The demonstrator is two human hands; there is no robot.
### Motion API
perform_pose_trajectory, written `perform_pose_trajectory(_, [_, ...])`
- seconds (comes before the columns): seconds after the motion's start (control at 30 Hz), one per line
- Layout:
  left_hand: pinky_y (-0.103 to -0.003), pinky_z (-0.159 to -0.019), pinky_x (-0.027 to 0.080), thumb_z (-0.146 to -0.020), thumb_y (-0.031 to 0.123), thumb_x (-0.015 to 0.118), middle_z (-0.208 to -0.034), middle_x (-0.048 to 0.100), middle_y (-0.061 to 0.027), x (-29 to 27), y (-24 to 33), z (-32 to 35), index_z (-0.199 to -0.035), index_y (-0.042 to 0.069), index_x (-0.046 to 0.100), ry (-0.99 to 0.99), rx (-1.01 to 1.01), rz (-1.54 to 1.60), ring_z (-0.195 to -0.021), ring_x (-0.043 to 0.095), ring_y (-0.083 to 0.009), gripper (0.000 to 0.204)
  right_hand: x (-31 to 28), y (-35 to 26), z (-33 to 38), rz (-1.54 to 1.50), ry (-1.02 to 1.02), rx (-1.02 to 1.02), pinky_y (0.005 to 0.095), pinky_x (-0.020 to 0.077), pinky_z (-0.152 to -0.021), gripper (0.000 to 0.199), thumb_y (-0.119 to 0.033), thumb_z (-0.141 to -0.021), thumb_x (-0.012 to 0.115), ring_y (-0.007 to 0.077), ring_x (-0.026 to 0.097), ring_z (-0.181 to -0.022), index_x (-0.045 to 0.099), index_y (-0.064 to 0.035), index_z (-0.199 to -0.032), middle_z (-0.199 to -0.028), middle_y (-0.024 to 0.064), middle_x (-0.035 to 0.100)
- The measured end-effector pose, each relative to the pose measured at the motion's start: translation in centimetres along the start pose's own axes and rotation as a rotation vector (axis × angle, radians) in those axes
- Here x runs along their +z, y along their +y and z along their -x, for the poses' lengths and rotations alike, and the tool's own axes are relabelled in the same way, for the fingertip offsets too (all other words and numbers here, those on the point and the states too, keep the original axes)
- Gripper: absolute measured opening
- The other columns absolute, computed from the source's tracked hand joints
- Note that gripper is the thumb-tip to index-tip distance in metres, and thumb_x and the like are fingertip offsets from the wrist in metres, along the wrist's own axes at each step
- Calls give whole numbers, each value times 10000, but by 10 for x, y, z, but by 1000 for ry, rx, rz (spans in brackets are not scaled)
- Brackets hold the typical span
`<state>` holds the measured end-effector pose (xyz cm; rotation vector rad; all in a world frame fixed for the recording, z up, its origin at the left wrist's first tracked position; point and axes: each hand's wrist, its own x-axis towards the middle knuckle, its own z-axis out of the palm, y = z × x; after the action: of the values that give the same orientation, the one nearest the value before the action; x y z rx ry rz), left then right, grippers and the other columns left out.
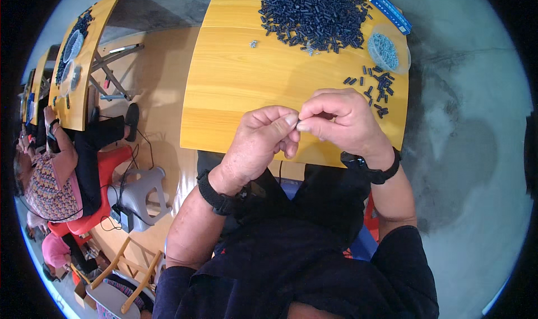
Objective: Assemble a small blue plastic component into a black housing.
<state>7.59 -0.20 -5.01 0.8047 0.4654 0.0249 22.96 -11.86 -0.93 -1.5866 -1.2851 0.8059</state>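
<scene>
Over the near edge of the yellow table [235, 78], my left hand [259, 142] and my right hand [344, 117] meet fingertip to fingertip. Each is closed in a pinch, thumb against forefinger. Between the tips only a tiny dark spot shows, too small to name. To the right of my right hand lies a loose group of short black cylinders [383, 89]. Beyond it stands a clear round tub [404, 62] filled with small pale blue-grey pieces [383, 51].
A large heap of black cylinders [314, 14] covers the table's far part, with a blue box [388, 11] at its right. A few small silvery bits [253, 43] lie left of it. At left, a person [59, 173] sits at another table [78, 78], beside a grey stool [140, 198].
</scene>
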Motion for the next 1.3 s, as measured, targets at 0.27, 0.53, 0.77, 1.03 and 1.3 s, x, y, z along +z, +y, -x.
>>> perform_pose_trajectory(0.27, [-248, -520, 486, -983, 188, 517, -736, 613, -35, -1, -2, -2, -980, 20, 624, -78, 1, 152, -573, 580, -137, 199, 3, 0, 5, -173, 28, 128, 204, 397, -512, 112, -12, -772, 726, 43, 532, -595, 663, -11, -864, -682, 10, 602])
perform_pose_trajectory(0.53, [-248, -536, 483, -979, 195, 526, -741, 614, -39, -2, -6, -3, -985, 12, 625, -95, -13, 173, -579, 578, -135, 208, 4, -2, 4, -65, 73, 4, 239, 422, -517, 97, -36, -768, 721, 91, 554, -578, 666, -26, -847, -694, 34, 611])
perform_pose_trajectory(0.77, [-242, -644, 490, -917, 86, 607, -774, 649, -34, -12, 16, 3, -1014, -18, 666, -281, -46, -58, -663, 599, -101, 154, -5, -11, 1, 76, -30, -140, 312, 429, -509, 79, -55, -758, 709, 207, 573, -571, 648, -52, -809, -657, 68, 572])
perform_pose_trajectory(1.03, [-270, -662, 531, -873, 27, 647, -780, 678, -82, -14, 13, 1, -995, -33, 679, -252, -52, 87, -674, 645, -143, 140, 1, -11, 4, 27, 3, -176, 280, 411, -471, 178, 31, -719, 729, 179, 584, -547, 665, -32, -873, -675, 66, 594])
perform_pose_trajectory(1.3, [-274, -633, 542, -875, 34, 649, -786, 681, -99, -18, 11, 0, -980, -32, 684, -258, -46, 98, -652, 653, -161, 129, 11, -8, 11, 104, 110, -274, 306, 454, -484, 143, -13, -766, 723, 223, 602, -587, 683, -63, -893, -685, 67, 587])
